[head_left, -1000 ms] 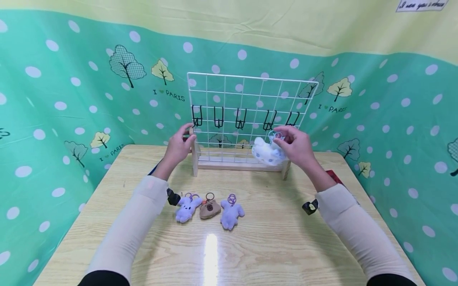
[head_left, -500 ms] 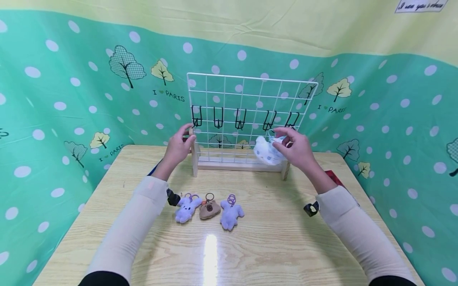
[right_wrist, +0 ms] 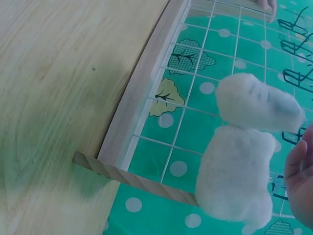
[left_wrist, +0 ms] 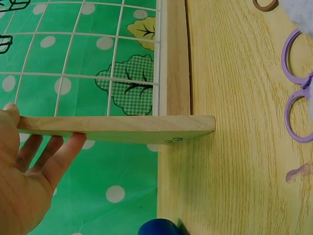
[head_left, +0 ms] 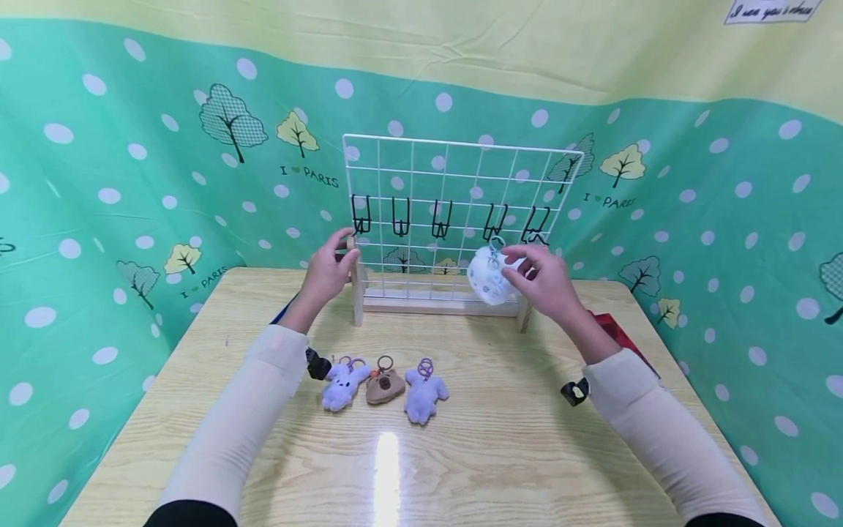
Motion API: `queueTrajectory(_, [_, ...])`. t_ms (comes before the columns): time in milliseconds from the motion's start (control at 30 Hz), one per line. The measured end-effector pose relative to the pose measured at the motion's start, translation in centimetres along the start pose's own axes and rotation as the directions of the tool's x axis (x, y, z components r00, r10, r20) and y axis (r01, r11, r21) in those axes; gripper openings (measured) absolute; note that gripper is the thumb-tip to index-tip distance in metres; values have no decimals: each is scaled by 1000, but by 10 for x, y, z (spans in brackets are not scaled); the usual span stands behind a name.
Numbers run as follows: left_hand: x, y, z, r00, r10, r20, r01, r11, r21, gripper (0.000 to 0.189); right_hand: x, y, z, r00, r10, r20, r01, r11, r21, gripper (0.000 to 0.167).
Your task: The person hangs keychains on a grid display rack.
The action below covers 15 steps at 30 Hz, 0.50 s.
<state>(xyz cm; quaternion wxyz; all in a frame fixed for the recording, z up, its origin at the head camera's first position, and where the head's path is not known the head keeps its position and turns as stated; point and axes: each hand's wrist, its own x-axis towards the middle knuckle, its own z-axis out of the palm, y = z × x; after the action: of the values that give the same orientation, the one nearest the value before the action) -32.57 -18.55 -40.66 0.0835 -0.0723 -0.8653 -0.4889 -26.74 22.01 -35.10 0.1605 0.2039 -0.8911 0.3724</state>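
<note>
My left hand (head_left: 326, 272) grips the left wooden post (left_wrist: 117, 125) of a white wire grid rack (head_left: 461, 176), thumb on one side and fingers on the other. In my right hand (head_left: 545, 279) is a white plush keychain (head_left: 487, 278) with bluish spots, pinched near its top. Its light blue ring (head_left: 497, 243) overlaps the tip of the fourth black hook (head_left: 494, 224) in the head view. The right wrist view shows the plush (right_wrist: 234, 171) hanging before the grid, its head tilted and my fingertips at the right edge.
Three more plush keychains lie on the table: a lavender one (head_left: 342, 388), a brown one (head_left: 385, 388) and another lavender one (head_left: 424, 395). Other black hooks (head_left: 400, 219) line the grid. A red item (head_left: 619, 333) sits by the right forearm, a blue object (left_wrist: 159, 227) near the left.
The plush has turned in my right hand, and its ring now shows upright in front of the fingertips. My left hand keeps its grip on the post.
</note>
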Motion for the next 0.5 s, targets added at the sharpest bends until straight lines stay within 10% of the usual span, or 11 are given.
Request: queueTrajectory(500, [-1,0,0,1000,12,1,-12,1000,10,52,-12,-7,26,994,-45,99,37,996,82,24])
